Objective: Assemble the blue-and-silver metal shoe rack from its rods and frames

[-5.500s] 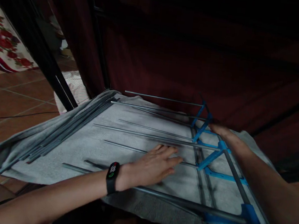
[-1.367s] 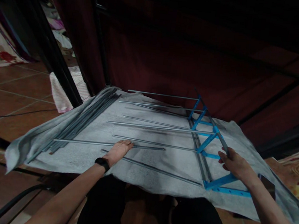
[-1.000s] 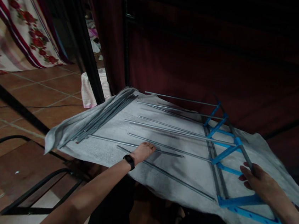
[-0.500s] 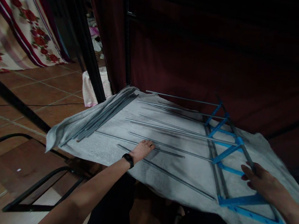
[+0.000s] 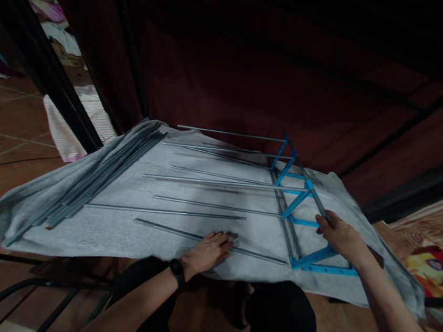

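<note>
My left hand (image 5: 207, 253), with a dark band on the wrist, lies palm down over the nearest metal rod (image 5: 261, 256). Its fingers stretch across the rod, and their undersides are hidden. My right hand (image 5: 339, 234) is closed round the upper grey tube (image 5: 318, 201) of a rack frame with blue brackets (image 5: 297, 203). Several thin metal rods (image 5: 217, 207) extend leftward from the brackets. One loose rod (image 5: 165, 212) lies just beyond my left hand, apart from the frame. All of this rests on a grey cloth (image 5: 119, 234).
A bundle of grey tubes (image 5: 101, 177) lies at the cloth's left end. Dark posts (image 5: 61, 91) and a dark red curtain (image 5: 230, 82) stand behind. A black metal frame (image 5: 14, 292) is at lower left, and a bright packet (image 5: 438, 270) at right.
My view has swung to the right. My left hand has moved off the loose rod toward me, onto the nearest rod. My right hand still holds the frame's upper tube.
</note>
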